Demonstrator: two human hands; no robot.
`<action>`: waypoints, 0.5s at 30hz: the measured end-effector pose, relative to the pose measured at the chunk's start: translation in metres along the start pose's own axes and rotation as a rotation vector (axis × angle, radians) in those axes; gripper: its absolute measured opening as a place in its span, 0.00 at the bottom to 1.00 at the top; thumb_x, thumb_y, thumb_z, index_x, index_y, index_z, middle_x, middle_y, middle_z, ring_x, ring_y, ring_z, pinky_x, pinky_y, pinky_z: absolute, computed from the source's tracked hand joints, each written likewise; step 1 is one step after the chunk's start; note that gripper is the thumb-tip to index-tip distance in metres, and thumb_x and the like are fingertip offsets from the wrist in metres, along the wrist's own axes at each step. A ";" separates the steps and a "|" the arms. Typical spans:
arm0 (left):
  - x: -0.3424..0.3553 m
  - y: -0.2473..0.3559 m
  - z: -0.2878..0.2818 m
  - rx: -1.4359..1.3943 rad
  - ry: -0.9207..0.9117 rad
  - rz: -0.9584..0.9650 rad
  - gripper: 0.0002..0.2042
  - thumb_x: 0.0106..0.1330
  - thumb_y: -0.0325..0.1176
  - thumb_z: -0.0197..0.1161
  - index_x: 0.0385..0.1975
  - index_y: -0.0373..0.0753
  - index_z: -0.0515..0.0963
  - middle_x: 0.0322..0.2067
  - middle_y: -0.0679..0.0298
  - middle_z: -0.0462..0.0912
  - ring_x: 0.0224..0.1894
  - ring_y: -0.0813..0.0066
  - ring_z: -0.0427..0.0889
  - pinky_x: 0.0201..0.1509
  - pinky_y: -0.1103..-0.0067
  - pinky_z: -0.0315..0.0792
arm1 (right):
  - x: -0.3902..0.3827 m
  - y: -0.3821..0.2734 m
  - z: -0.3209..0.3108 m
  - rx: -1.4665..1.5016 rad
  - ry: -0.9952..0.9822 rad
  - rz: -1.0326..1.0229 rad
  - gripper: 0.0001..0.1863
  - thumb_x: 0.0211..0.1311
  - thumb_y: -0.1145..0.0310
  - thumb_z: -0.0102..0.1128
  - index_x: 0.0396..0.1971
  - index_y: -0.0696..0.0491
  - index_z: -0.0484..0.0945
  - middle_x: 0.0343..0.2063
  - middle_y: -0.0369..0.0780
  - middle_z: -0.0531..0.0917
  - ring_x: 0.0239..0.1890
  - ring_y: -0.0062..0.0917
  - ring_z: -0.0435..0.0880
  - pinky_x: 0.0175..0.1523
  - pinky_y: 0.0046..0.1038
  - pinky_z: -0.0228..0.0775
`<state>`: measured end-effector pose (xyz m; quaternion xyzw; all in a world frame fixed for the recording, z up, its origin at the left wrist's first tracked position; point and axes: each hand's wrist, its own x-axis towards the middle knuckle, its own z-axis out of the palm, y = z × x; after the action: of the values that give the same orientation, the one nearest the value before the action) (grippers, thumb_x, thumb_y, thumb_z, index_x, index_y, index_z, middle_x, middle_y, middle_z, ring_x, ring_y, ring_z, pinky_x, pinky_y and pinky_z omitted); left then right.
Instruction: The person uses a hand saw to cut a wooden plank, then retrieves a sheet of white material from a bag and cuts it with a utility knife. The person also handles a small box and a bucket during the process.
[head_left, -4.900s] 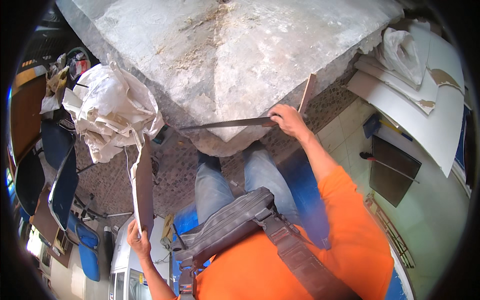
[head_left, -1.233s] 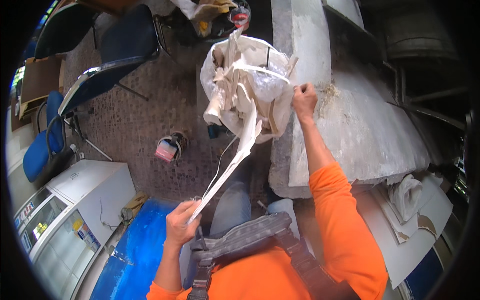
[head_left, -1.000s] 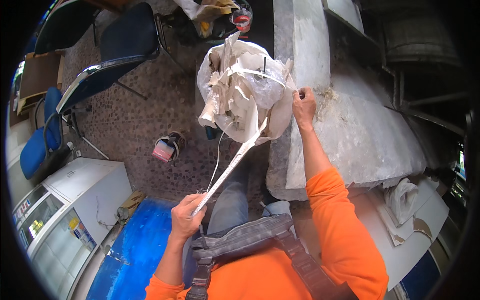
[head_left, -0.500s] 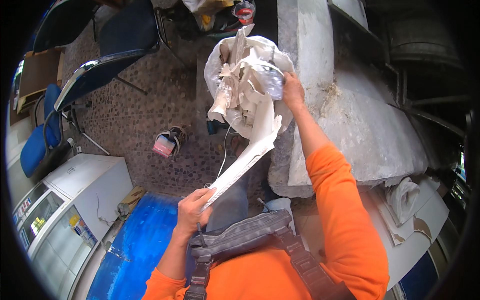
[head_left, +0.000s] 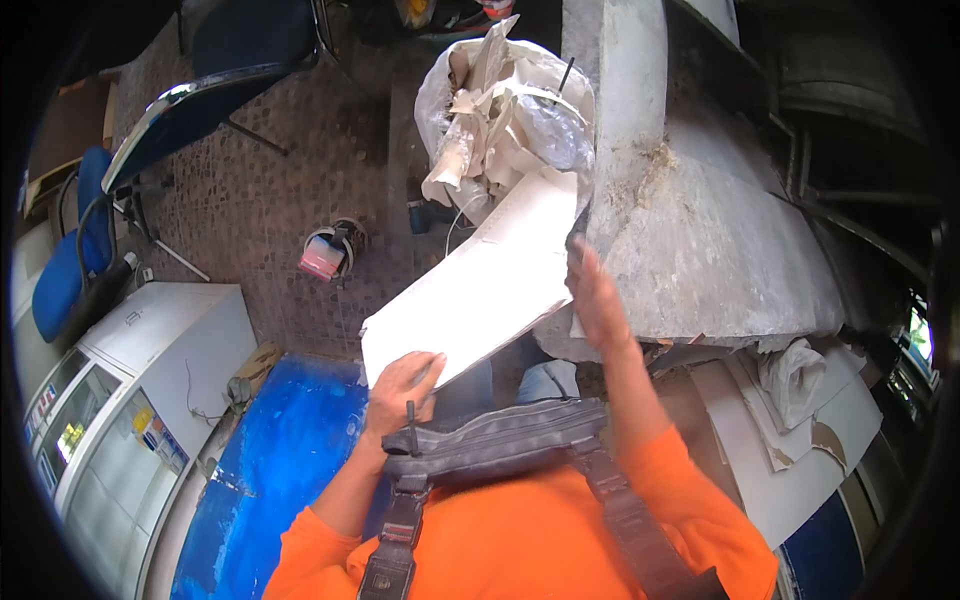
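A long white sheet of thin board (head_left: 475, 275) lies slanted in front of me, its broad face up. My left hand (head_left: 403, 390) grips its near left end, thumb on top. Beside the right edge is my right hand (head_left: 600, 305), fingers stretched out and somewhat blurred; whether it touches the edge is unclear. The sheet's far end reaches a white sack (head_left: 433, 95) stuffed with torn, crumpled board scraps (head_left: 465, 145). Clear plastic (head_left: 560, 135) and a thin dark stick (head_left: 567, 75) also show in the sack.
A rough grey concrete block (head_left: 730, 250) stands to the right. Several white board pieces (head_left: 735, 420) lie at the lower right. Left are a white cabinet (head_left: 175, 320), a blue panel (head_left: 270, 470) and chairs (head_left: 245, 45). A small container with a pink-and-white box (head_left: 322, 257) sits on the pebbled floor.
The sheet has turned from edge-on to broad face up. My right hand has let go at the sack's rim and come nearer, beside the sheet. My left hand still holds the near end.
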<state>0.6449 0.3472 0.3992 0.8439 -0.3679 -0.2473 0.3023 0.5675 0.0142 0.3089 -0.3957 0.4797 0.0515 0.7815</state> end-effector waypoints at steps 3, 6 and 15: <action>0.008 0.016 0.039 -0.032 0.002 -0.003 0.30 0.49 0.18 0.66 0.59 0.34 0.80 0.52 0.52 0.83 0.56 0.51 0.83 0.61 0.62 0.78 | -0.051 0.012 -0.001 0.326 -0.217 0.181 0.40 0.75 0.45 0.59 0.75 0.54 0.60 0.69 0.45 0.71 0.69 0.39 0.72 0.66 0.49 0.73; 0.008 0.031 0.084 -0.068 0.007 -0.039 0.31 0.51 0.18 0.65 0.61 0.31 0.78 0.54 0.48 0.81 0.58 0.48 0.81 0.63 0.61 0.76 | -0.061 0.027 -0.005 0.173 -0.060 0.185 0.35 0.71 0.55 0.65 0.71 0.57 0.65 0.62 0.46 0.77 0.64 0.36 0.78 0.60 0.45 0.79; 0.018 -0.019 0.163 -0.436 -0.138 -0.146 0.23 0.63 0.30 0.71 0.60 0.35 0.80 0.57 0.46 0.81 0.60 0.48 0.79 0.66 0.64 0.73 | -0.099 0.117 -0.095 0.067 0.463 0.048 0.23 0.68 0.70 0.62 0.61 0.59 0.72 0.50 0.43 0.84 0.49 0.30 0.87 0.48 0.38 0.85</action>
<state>0.5606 0.2903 0.2695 0.7641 -0.2634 -0.3994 0.4327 0.3936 0.0607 0.2988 -0.3593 0.6571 -0.0379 0.6616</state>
